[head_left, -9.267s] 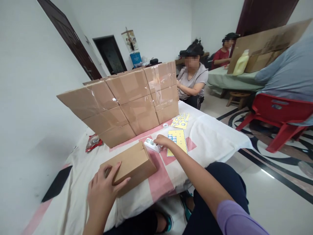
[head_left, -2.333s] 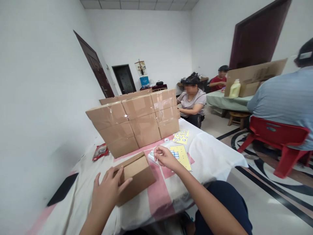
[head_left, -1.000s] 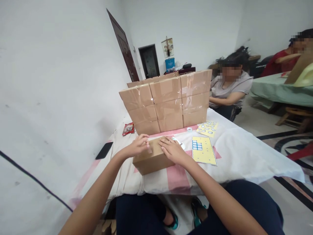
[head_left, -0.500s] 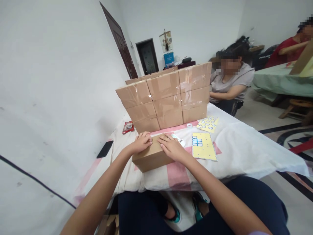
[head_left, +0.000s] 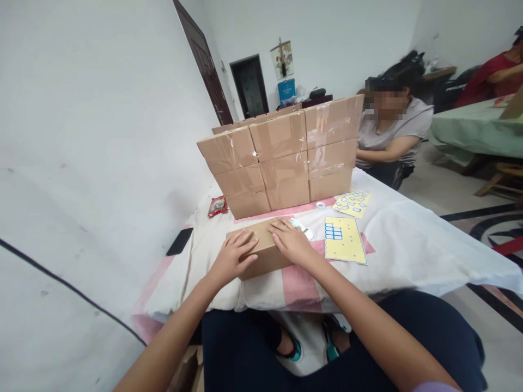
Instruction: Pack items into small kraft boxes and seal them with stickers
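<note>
Home-like room, panelled door [head_left: 205, 68], picture scroll [head_left: 281, 59] on white wall [head_left: 335, 32], cloth-covered tables [head_left: 408, 245], patterned floor [head_left: 457, 219], wooden stool [head_left: 508, 170]

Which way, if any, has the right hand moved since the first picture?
Yes: the right hand has moved left in view, away from the grid sheet, going from the white item onto the box.

Head camera on the wearer [head_left: 241, 351] | faces forward and down across the clothed table [head_left: 417, 239] | near left hand [head_left: 235, 256] and right hand [head_left: 292, 240] | far right looks blurred, I think
</note>
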A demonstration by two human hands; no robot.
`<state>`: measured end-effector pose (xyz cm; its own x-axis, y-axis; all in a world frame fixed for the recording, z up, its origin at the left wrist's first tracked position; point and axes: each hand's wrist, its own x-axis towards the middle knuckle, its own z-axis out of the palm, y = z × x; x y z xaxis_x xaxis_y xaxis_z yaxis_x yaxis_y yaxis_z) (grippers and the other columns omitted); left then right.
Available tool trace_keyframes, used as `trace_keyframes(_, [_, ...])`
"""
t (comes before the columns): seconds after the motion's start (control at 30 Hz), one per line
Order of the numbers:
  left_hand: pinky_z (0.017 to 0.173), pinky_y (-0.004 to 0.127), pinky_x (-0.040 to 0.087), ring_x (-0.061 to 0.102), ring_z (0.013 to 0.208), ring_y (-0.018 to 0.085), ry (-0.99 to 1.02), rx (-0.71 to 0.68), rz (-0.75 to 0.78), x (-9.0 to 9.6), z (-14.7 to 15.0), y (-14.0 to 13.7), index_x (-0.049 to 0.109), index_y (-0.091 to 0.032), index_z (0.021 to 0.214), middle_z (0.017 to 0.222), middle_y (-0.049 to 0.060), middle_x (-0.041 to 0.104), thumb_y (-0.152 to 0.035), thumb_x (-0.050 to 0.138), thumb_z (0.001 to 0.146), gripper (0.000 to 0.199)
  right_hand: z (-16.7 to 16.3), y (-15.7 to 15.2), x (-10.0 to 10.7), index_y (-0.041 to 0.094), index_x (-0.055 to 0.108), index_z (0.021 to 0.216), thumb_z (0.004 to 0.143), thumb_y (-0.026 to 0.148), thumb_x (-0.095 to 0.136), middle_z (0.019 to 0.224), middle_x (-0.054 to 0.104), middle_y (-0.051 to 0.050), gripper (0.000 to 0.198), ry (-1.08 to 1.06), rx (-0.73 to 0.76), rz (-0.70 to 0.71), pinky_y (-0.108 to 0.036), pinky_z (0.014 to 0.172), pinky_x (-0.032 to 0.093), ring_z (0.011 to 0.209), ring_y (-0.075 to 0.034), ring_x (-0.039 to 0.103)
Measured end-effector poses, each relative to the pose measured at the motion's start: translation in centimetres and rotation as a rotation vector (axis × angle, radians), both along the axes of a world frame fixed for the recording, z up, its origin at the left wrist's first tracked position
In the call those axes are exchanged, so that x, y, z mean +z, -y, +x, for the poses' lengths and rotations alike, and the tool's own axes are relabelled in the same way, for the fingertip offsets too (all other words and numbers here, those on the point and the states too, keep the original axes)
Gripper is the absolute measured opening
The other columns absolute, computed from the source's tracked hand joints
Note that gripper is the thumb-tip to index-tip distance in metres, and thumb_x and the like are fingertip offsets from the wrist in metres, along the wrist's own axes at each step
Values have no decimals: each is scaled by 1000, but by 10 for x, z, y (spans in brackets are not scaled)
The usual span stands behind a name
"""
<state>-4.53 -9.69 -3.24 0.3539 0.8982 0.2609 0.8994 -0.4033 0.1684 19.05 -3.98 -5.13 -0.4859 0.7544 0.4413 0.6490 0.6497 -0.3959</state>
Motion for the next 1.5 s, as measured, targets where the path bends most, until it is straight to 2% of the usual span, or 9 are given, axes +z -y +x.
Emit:
trace_keyframes(0.2, [116,57,35,34,148,31,-39,14,43,-5,-6,2,54,-36,141,156,5,45,-48,52,96,47,24,-18,5,19,61,137,102,32,39,147,55,-10,44,-246,58,-34,-44,116,36,140,-25,45])
trace_keyframes(0.4, [117,56,30,36,148,32,-118,-22,170,-10,-26,-5,52,-38,143,156,4,46,-46,53,96,47,145,-66,25,17,72,113,97,28,44,119,71,-10,35,-333,-468,-214,-34,97,48,113,-24,63])
trace_keyframes(0.6, [121,59,12,38,146,35,-111,-27,502,-19,-9,3,45,-41,148,137,0,65,-34,61,90,60,194,-91,-22,14,64,121,94,31,49,125,67,-16,35,-9,-844,-556,-35,89,48,113,-29,63])
trace_keyframes(0.73, [118,60,20,37,146,34,31,-7,740,-45,39,19,55,-34,141,124,3,73,-31,55,92,49,181,-94,-40,10,51,135,81,43,68,120,65,-23,66,82,-908,-687,-42,85,49,111,-37,64])
trace_keyframes(0.8, [116,60,25,47,138,33,80,-128,665,-61,75,20,61,-37,133,123,1,73,-35,56,91,42,172,-90,-38,12,37,147,75,45,75,122,62,-22,87,147,-899,-687,-43,87,49,114,-37,62])
trace_keyframes(0.93, [113,56,37,57,130,29,128,-496,222,-78,159,-9,64,-41,124,132,-4,67,-38,53,93,34,157,-80,-34,17,21,156,71,48,79,134,51,-25,108,239,-959,-611,-45,91,47,124,-41,55])
trace_keyframes(1.1, [123,55,30,29,151,29,196,-350,-35,-89,236,-77,60,-25,132,155,7,47,-36,44,96,41,158,-75,-42,12,13,159,78,41,75,131,53,-27,106,186,-892,-631,-44,94,46,122,-40,58])
trace_keyframes(1.2, [125,57,26,21,154,34,207,-292,-67,-105,250,-99,49,-14,142,161,17,35,-40,48,95,54,163,-73,-47,11,14,158,79,36,71,128,56,-27,101,144,-873,-613,-42,92,46,122,-39,58])
trace_keyframes(1.5, [125,57,23,17,154,36,193,-239,-200,-124,243,-104,34,-15,154,165,19,23,-48,48,94,70,162,-69,-55,10,30,147,81,44,65,115,68,-20,83,100,-896,-629,-43,85,50,109,-38,66])
